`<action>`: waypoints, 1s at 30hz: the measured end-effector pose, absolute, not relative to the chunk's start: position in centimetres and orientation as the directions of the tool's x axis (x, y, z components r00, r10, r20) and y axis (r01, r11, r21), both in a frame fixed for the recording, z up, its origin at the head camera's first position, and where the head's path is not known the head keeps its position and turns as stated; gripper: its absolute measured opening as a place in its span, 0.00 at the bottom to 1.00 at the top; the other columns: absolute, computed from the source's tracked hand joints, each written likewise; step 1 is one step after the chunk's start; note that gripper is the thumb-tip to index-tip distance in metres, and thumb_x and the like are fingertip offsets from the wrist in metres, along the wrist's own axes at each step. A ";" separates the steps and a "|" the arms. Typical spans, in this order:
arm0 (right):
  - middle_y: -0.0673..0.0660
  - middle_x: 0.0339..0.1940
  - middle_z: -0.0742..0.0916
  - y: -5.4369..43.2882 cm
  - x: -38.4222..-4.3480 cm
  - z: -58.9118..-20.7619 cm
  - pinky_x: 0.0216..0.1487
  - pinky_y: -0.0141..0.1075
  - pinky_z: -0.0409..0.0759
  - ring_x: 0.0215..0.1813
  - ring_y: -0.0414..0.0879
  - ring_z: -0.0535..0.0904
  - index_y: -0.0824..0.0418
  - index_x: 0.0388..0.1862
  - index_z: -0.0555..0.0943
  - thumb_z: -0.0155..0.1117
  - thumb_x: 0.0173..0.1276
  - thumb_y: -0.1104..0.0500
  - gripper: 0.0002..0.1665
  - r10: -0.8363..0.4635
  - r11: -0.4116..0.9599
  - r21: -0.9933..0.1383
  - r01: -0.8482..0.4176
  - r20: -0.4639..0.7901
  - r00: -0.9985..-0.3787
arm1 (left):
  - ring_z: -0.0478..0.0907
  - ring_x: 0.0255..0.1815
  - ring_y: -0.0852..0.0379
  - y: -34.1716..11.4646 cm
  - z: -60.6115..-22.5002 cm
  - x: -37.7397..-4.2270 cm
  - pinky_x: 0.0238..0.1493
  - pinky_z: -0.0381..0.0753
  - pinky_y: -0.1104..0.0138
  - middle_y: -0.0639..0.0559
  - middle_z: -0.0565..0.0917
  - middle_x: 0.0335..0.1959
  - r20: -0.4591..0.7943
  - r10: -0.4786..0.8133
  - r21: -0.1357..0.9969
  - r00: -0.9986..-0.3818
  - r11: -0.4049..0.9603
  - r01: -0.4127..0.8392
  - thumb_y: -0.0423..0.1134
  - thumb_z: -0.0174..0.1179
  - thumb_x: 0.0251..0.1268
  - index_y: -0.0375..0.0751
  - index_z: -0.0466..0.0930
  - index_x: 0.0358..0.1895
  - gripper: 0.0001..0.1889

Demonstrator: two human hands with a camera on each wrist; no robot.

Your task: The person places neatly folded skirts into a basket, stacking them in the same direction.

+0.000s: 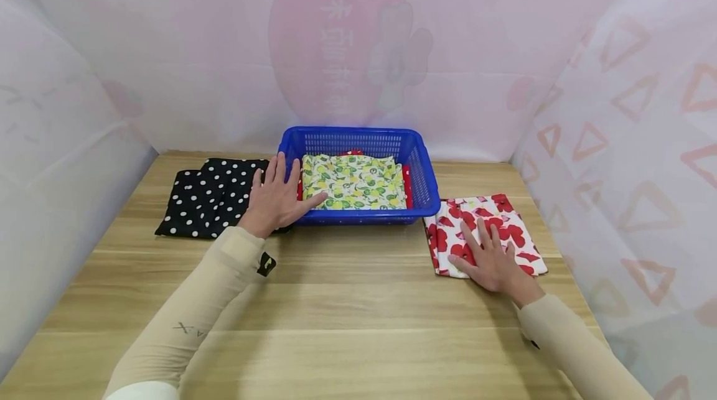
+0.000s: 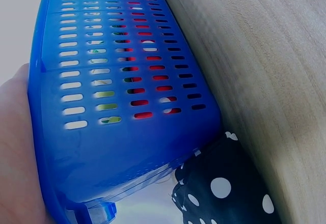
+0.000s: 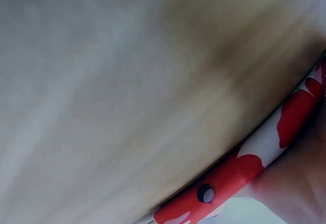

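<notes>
My left hand [image 1: 273,202], fingers spread, is over the front left corner of a blue plastic basket [image 1: 364,214]. In the left wrist view its edge lies along the rim of the slotted basket wall [image 2: 122,147]. Inside the basket lies a folded cloth with a yellow and green lemon print [image 1: 353,182], with red dotted cloth [image 1: 407,185] showing beneath. To the right, a folded white cloth with red flowers [image 1: 512,232] lies flat. My right hand [image 1: 492,263] rests on it with the fingers extended. The right wrist view shows the cloth's folded edge [image 3: 219,186] close by that hand.
A folded black cloth with white dots [image 1: 196,204] lies left of the basket, partly behind my left hand. Everything is on a wooden table [image 1: 347,300]. Pale printed curtains [image 1: 224,45] enclose the back and both sides.
</notes>
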State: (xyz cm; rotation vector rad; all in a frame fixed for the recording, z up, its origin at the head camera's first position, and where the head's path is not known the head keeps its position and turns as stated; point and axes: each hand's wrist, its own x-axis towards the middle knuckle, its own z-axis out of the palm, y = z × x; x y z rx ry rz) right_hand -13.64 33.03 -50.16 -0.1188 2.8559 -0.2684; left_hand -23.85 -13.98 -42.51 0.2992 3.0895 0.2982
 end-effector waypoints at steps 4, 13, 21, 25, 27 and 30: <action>0.71 0.89 0.43 32.6 -12.8 -50.2 0.73 0.86 0.36 0.86 0.79 0.35 0.49 0.90 0.40 0.48 0.72 0.20 0.61 -0.110 0.979 -0.195 -0.061 -0.251 -0.962 | 0.35 0.90 0.34 -13.9 -42.4 -23.9 0.85 0.38 0.32 0.33 0.36 0.88 -0.006 0.197 0.191 -0.980 0.963 0.192 0.84 0.41 0.65 0.41 0.42 0.87 0.61; 0.70 0.89 0.44 32.0 -10.4 -50.4 0.73 0.86 0.40 0.86 0.78 0.38 0.47 0.90 0.41 0.49 0.72 0.21 0.61 -0.132 0.979 -0.183 -0.092 -0.218 -0.967 | 0.33 0.90 0.33 -13.9 -42.2 -23.7 0.85 0.37 0.33 0.32 0.36 0.88 -0.010 0.199 0.195 -0.980 0.961 0.194 0.83 0.42 0.66 0.41 0.42 0.88 0.60; 0.70 0.89 0.48 31.2 -8.1 -50.4 0.71 0.87 0.46 0.85 0.79 0.43 0.50 0.90 0.47 0.53 0.71 0.22 0.60 -0.165 0.974 -0.182 -0.132 -0.177 -0.970 | 0.33 0.89 0.33 -13.8 -42.2 -23.8 0.85 0.36 0.33 0.32 0.36 0.88 -0.015 0.202 0.192 -0.979 0.962 0.195 0.82 0.42 0.67 0.42 0.41 0.88 0.59; 0.69 0.89 0.48 30.8 -7.1 -50.3 0.70 0.87 0.46 0.85 0.79 0.44 0.49 0.89 0.48 0.53 0.70 0.21 0.60 -0.175 0.972 -0.185 -0.143 -0.173 -0.969 | 0.32 0.90 0.33 -13.9 -42.2 -23.8 0.85 0.37 0.33 0.32 0.35 0.88 -0.022 0.201 0.188 -0.979 0.963 0.193 0.82 0.43 0.67 0.43 0.40 0.88 0.59; 0.69 0.89 0.49 30.5 -6.7 -50.2 0.70 0.87 0.46 0.85 0.79 0.45 0.48 0.89 0.49 0.53 0.70 0.21 0.60 -0.179 0.972 -0.185 -0.147 -0.169 -0.969 | 0.32 0.90 0.33 -13.9 -42.2 -23.8 0.85 0.37 0.33 0.32 0.35 0.88 -0.023 0.201 0.188 -0.979 0.963 0.193 0.82 0.43 0.67 0.43 0.40 0.88 0.59; 0.67 0.90 0.48 30.1 -6.2 -50.1 0.71 0.87 0.46 0.86 0.79 0.44 0.48 0.89 0.49 0.53 0.70 0.21 0.59 -0.179 0.971 -0.187 -0.147 -0.168 -0.970 | 0.33 0.90 0.33 -13.9 -42.1 -23.8 0.86 0.38 0.33 0.33 0.35 0.88 -0.022 0.202 0.193 -0.979 0.962 0.194 0.82 0.43 0.67 0.44 0.40 0.88 0.59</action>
